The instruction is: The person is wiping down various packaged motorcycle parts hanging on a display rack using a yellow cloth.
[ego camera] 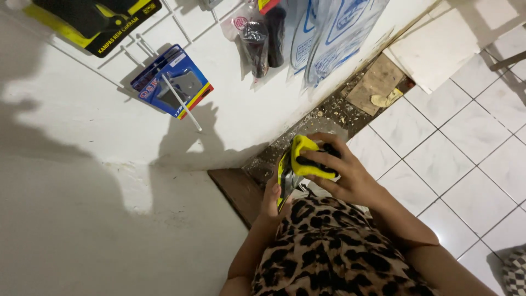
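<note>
White floor tiles (471, 142) are meeting a white wall (82, 181) along a strip of rubble (329, 112). Above the yellow-and-black pack (304, 163), a blue carded pack (172, 81) is hanging on a wire rack (181, 27). The right hand (342, 172) is gripping the pack's front; the left hand (272, 197), partly hidden, is probably pinching its edge.

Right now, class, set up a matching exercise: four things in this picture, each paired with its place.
Things:
1. yellow-and-black packet
2. blue packet
3. clear plastic bags
4. white tiles

Places:
A. on the floor
B. hanging on a white wall peg
C. held in both hands
D. hanging on the wall, top middle

Pairs: 1-C, 2-B, 3-D, 4-A. The left hand and right hand grip the packet.
</note>
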